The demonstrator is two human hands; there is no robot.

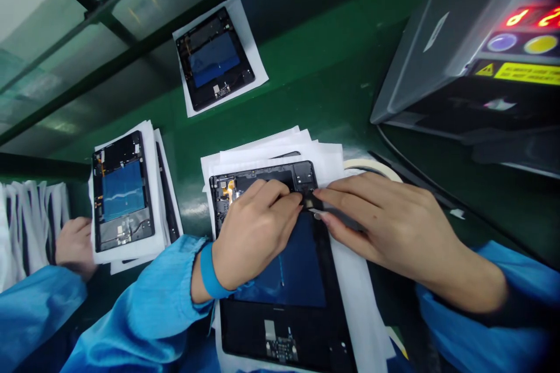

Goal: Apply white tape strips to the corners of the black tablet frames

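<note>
An opened tablet [297, 262] lies in front of me, showing a blue battery area and a small circuit board near its lower end. My left hand [251, 230], with a blue band at the wrist, reaches over it, fingers curled and pressed together at the upper right part. My right hand [389, 224] comes in from the right, thumb and fingers pinched around a thin, small piece at the tablet's right edge. The fingertips of both hands nearly meet there. What the left fingers grip, if anything, is hidden.
White sheets [273, 145] lie under the tablet. A second opened tablet [214, 58] rests on paper at the back, a stack with another tablet [122, 192] at left. Another person's hand [76, 245] is beside that stack. A grey machine [420, 64] stands right, near a tape roll [371, 168].
</note>
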